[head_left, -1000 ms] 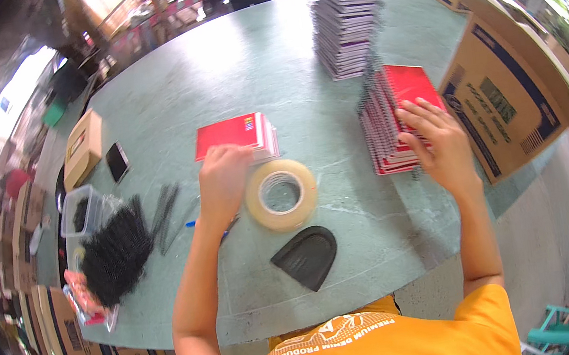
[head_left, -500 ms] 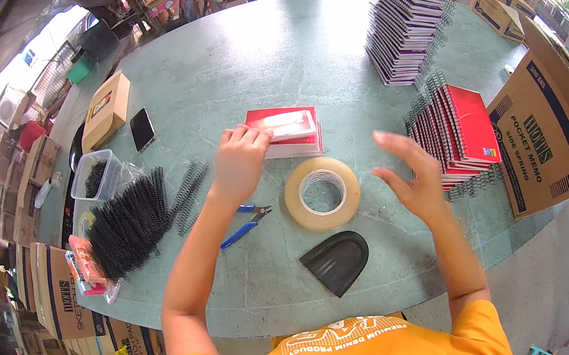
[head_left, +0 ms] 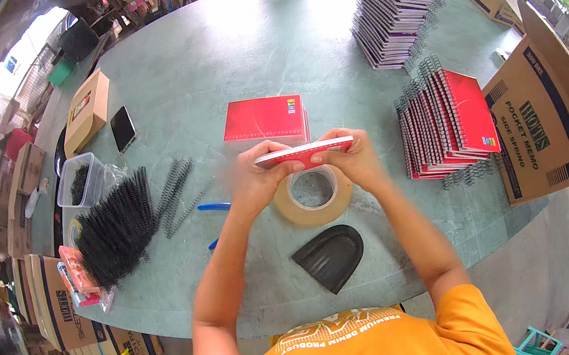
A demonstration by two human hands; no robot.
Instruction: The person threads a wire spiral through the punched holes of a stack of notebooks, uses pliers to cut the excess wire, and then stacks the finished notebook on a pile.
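Between both hands is a small red notebook [head_left: 304, 152], tilted so that its white page edge shows. My left hand [head_left: 270, 166] grips its left end and my right hand [head_left: 348, 158] its right end, thumbs toward me. Just beyond lies a short pile of red notebooks [head_left: 262, 119] without a visible coil. Below my hands a roll of clear tape [head_left: 289, 209] lies flat, partly covered by them. Nearer to me is a black, round-ended plastic piece [head_left: 331, 257]. Blue-handled cutters [head_left: 213, 207] are mostly hidden behind my left forearm.
Black spiral coils [head_left: 118, 224] are heaped at left by a clear plastic tub [head_left: 81, 181], a phone [head_left: 123, 129] and a cardboard box [head_left: 87, 111]. Right are coil-bound red notebooks [head_left: 466, 110], a taller notebook stack [head_left: 395, 8] and an open carton [head_left: 535, 119].
My left hand has lifted a notebook off the pile and brought it toward me. My right hand has moved inward and taken its other end. The view has shifted slightly.
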